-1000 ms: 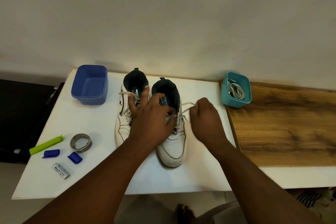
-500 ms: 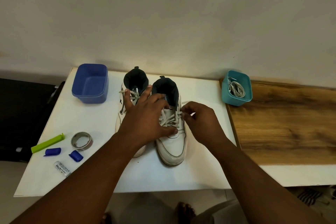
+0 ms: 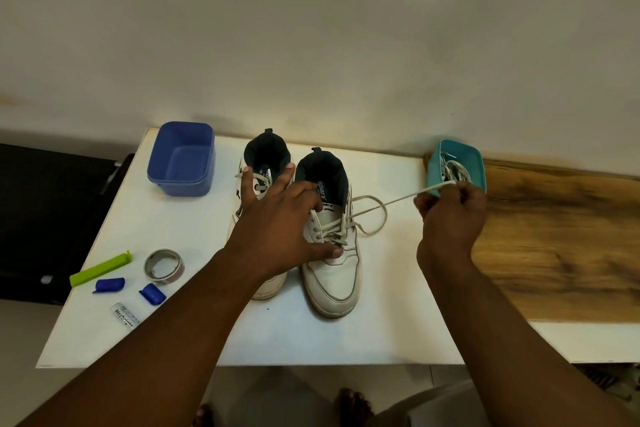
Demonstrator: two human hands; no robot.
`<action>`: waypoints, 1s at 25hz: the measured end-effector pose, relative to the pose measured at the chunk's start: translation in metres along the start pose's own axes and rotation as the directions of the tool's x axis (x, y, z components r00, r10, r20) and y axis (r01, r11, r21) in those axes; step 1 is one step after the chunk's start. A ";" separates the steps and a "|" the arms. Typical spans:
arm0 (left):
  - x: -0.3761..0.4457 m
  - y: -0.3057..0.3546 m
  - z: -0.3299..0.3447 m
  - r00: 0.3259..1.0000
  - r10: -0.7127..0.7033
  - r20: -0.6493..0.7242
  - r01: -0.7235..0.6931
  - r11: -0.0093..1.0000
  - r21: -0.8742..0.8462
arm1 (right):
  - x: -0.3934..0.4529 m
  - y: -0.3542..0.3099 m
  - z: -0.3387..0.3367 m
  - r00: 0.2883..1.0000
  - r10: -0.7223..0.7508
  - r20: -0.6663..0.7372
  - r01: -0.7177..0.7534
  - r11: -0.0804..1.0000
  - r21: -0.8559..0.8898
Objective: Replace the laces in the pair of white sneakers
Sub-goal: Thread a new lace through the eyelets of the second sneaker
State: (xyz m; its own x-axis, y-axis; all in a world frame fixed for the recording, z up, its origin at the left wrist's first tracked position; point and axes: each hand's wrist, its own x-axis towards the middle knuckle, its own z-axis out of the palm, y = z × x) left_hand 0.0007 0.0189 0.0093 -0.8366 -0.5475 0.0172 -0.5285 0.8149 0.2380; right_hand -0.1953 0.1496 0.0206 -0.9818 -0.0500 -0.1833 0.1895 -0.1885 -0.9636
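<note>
Two white sneakers stand side by side on the white table (image 3: 398, 322), toes toward me. My left hand (image 3: 277, 222) lies spread over both, its fingers on the left sneaker (image 3: 266, 284) and its thumb pressing the lower eyelets of the right sneaker (image 3: 334, 284). My right hand (image 3: 450, 215) pinches the end of the right sneaker's white lace (image 3: 391, 203) and holds it taut out to the right, just in front of the teal tub (image 3: 476, 163). A slack loop of the same lace lies on the table beside the shoe.
The teal tub holds more coiled white laces (image 3: 453, 170). A blue tub (image 3: 181, 159) stands at the back left. At the front left lie a green clip (image 3: 100, 269), a tape roll (image 3: 163, 266), two blue caps (image 3: 152, 293) and a small tube (image 3: 125, 315). A wooden surface (image 3: 561, 239) adjoins on the right.
My right hand has moved from the right sneaker's eyelets out to the right, drawing the lace out taut. My left hand has stayed pressed on the sneakers.
</note>
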 end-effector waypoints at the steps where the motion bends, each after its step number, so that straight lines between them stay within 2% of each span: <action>1: 0.000 0.000 -0.001 1.000 0.000 -0.004 0.000 1.000 -0.010 | 0.000 -0.002 0.001 1.000 0.028 0.009 -0.029 0.992 0.122; 2: 0.000 -0.001 -0.001 1.000 0.000 -0.009 0.000 1.000 -0.018 | -0.001 -0.004 0.001 0.999 0.041 0.036 -0.048 0.975 0.216; 4: 0.000 -0.003 0.000 1.000 0.002 -0.020 -0.003 1.000 -0.024 | 0.001 -0.004 0.002 0.996 0.003 0.088 -0.026 0.965 0.261; 5: 0.000 -0.004 0.001 1.000 0.004 -0.028 -0.005 1.000 -0.025 | 0.003 -0.003 0.002 0.992 -0.056 0.112 0.033 0.980 0.197; 7: 0.001 -0.007 0.003 0.999 0.006 -0.041 -0.007 1.000 -0.026 | 0.005 0.005 -0.001 0.939 -0.212 0.271 0.253 0.959 -0.126; 8: 0.001 -0.007 0.004 0.999 0.010 -0.045 -0.011 1.000 -0.023 | 0.004 0.011 -0.004 0.878 -0.211 0.429 0.364 0.876 -0.316; 9: 0.001 -0.007 0.004 0.999 0.014 -0.049 -0.015 1.000 -0.020 | 0.002 0.019 -0.007 0.804 -0.130 0.580 0.473 0.733 -0.490; 10: 0.001 -0.007 0.005 0.998 0.019 -0.052 -0.020 1.000 -0.016 | -0.001 0.028 -0.011 0.740 -0.006 0.673 0.562 0.556 -0.612; 11: 0.001 -0.006 0.005 0.998 0.023 -0.054 -0.023 1.000 -0.012 | -0.005 0.034 -0.014 0.723 0.095 0.684 0.605 0.391 -0.693; 12: 0.001 -0.006 0.005 0.998 0.024 -0.051 -0.025 1.000 -0.008 | -0.009 0.035 -0.015 0.741 0.123 0.660 0.617 0.263 -0.742; 13: 0.001 -0.006 0.005 0.999 0.024 -0.046 -0.025 1.000 -0.007 | -0.013 0.034 -0.013 0.764 0.096 0.638 0.613 0.201 -0.764; 14: 0.001 -0.006 0.005 0.999 0.023 -0.042 -0.023 1.000 -0.010 | -0.016 0.030 -0.011 0.780 0.091 0.619 0.594 0.202 -0.778; 16: 0.001 -0.006 0.004 0.999 0.014 -0.039 -0.015 1.000 -0.013 | -0.018 0.027 -0.008 0.766 0.159 0.622 0.573 0.268 -0.774; 18: 0.001 -0.005 0.004 0.999 0.010 -0.035 -0.011 1.000 -0.015 | -0.024 0.025 -0.006 0.705 0.218 0.675 0.610 0.298 -0.734; 21: 0.002 -0.004 0.005 0.999 0.010 -0.036 -0.011 1.000 -0.026 | -0.028 0.027 -0.007 0.638 0.202 0.743 0.679 0.307 -0.667; 23: 0.001 -0.004 0.006 1.000 0.008 -0.028 -0.008 1.000 -0.025 | -0.026 0.025 -0.006 0.629 0.215 0.747 0.685 0.301 -0.663; 25: 0.001 -0.004 0.006 1.000 0.010 -0.015 -0.010 1.000 -0.026 | -0.021 0.027 -0.007 0.643 0.276 0.715 0.675 0.237 -0.699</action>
State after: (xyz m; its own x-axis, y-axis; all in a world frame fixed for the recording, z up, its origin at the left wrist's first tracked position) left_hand 0.0013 0.0162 0.0020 -0.8396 -0.5421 0.0339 -0.5159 0.8154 0.2627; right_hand -0.1696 0.1530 -0.0025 -0.5690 -0.7852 -0.2445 -0.6273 0.6067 -0.4884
